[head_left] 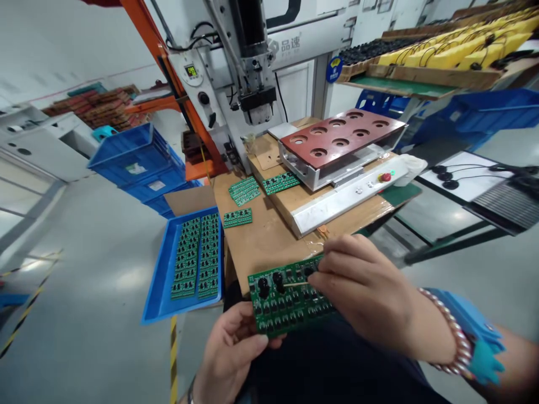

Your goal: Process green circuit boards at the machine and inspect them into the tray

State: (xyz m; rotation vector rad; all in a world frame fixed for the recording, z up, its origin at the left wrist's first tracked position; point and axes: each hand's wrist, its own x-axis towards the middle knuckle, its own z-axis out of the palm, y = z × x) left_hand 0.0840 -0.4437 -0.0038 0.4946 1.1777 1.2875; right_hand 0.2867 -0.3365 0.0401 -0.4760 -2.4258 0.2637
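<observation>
A green circuit board (290, 314) with black blobs and rows of small parts is held above my lap, slightly tilted. My left hand (236, 348) grips its left lower corner, thumb on the near edge and fingers beneath. Above the board, my right hand (357, 286) is closed in a pinch on a thin wooden stick (297, 284). The stick's dark tip lies at a black blob (278, 279) near the board's upper left. The right hand covers the board's right end.
On the worktable (269, 247) lie more circuit boards (238, 217). A blue tray (158, 280) at the left holds rows of boards. Behind stands a machine with a red-brown fixture plate (343, 134) and a white control bar (337, 205). Blue crates (135, 163) are stacked at left.
</observation>
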